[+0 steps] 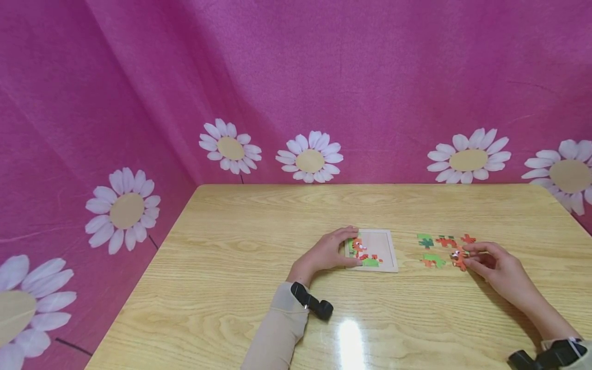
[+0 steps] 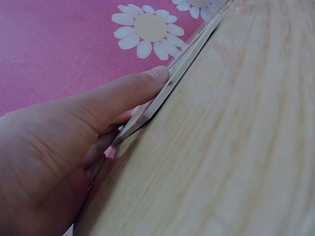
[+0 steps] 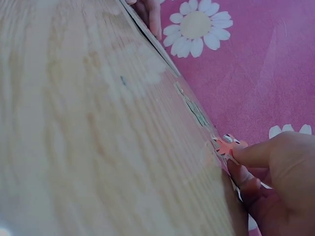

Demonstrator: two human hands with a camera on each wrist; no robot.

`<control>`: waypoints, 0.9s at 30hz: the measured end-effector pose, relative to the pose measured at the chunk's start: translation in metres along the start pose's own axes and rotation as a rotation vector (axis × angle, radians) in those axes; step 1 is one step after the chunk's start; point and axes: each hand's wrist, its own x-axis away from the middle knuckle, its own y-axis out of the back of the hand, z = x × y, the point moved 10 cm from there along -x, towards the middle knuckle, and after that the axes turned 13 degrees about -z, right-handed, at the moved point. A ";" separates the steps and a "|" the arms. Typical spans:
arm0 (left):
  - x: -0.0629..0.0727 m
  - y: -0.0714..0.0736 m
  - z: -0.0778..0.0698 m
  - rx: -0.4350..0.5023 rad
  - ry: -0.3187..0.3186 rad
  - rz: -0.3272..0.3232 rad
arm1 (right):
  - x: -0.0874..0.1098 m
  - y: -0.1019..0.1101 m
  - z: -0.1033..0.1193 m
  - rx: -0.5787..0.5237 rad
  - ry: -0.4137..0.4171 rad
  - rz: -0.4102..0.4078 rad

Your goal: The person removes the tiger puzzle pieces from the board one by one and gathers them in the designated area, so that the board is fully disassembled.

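Observation:
A shallow jigsaw board (image 1: 382, 242) with a pale rim lies on the table, some orange and green pieces (image 1: 370, 261) fitted along its left and lower sides. My left hand (image 1: 325, 253) grips the board's left side, its thumb at the near edge in the left wrist view. Between the thumb and fingers of my right hand (image 1: 506, 275) is an orange jigsaw piece (image 3: 226, 146) with a white and dark pattern, tilted up from the table in the right wrist view. Loose green and orange pieces (image 1: 432, 261) lie just left of that hand.
More loose pieces (image 1: 446, 240) lie farther back, right of the board. All of it rests on a wood-grain table (image 1: 240, 257). A pink curtain (image 1: 370, 77) with white flowers hangs behind the table and along its left side.

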 end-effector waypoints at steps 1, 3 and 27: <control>0.000 0.000 0.000 -0.001 -0.001 -0.001 | 0.000 0.000 0.000 0.011 0.004 0.000; 0.000 0.000 0.000 -0.002 -0.003 -0.001 | -0.001 0.000 0.001 0.031 0.015 -0.003; -0.001 -0.001 0.001 0.002 0.005 -0.001 | -0.006 -0.015 -0.005 0.093 -0.014 0.190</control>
